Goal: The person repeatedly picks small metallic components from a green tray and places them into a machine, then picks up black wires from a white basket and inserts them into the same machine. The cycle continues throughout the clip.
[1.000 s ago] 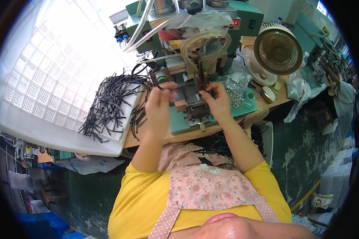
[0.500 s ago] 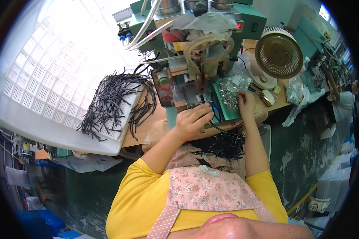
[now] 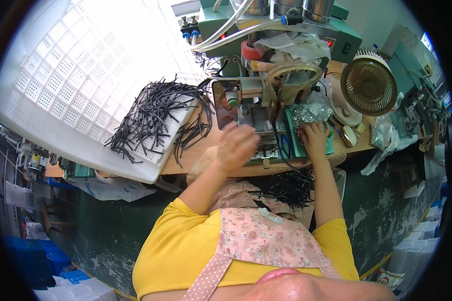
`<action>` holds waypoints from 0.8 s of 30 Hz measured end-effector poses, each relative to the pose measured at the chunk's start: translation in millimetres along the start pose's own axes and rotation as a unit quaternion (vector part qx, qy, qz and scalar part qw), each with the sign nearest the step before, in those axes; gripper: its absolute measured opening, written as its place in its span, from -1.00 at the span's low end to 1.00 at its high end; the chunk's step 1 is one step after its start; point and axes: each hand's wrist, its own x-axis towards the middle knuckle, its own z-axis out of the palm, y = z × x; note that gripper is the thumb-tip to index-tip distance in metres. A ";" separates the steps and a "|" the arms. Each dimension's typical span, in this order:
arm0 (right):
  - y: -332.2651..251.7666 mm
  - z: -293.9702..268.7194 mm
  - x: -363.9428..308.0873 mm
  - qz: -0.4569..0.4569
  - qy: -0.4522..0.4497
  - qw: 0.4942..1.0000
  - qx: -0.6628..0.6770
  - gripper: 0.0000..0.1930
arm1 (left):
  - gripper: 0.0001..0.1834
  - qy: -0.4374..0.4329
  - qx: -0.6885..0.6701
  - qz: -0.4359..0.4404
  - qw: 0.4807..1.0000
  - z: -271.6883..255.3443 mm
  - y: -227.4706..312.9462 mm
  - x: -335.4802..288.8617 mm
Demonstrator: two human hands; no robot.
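My left hand (image 3: 237, 145) is smeared by motion in front of the machine (image 3: 258, 118), left of its working head. Whether it holds anything cannot be made out. My right hand (image 3: 314, 140) rests at the near side of a heap of small shiny metal pieces (image 3: 306, 114) in a green tray (image 3: 297, 146). Its fingers are bent together, and anything between them is too small to name. A thin black cord (image 3: 283, 153) runs down from under the machine's head toward a bundle of short black cords (image 3: 286, 188) at my lap.
On the left, many black cords (image 3: 148, 118) lie over a white tray (image 3: 178, 120) beside a large white perforated crate (image 3: 60, 100). A round fan (image 3: 369, 85) stands at the right, near a bag of metal pieces (image 3: 381, 134). The wooden table edge (image 3: 173, 167) runs before me.
My left hand has left the machine's front and moved back to the left. My right hand has shifted over the near part of the metal pieces. The whole view has shifted slightly.
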 end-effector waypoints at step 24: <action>1.1 1.1 -7.9 0.173 0.024 0.979 0.101 -0.88 | -0.76 -0.003 0.041 -0.453 0.890 -44.7 -120.5 -21.5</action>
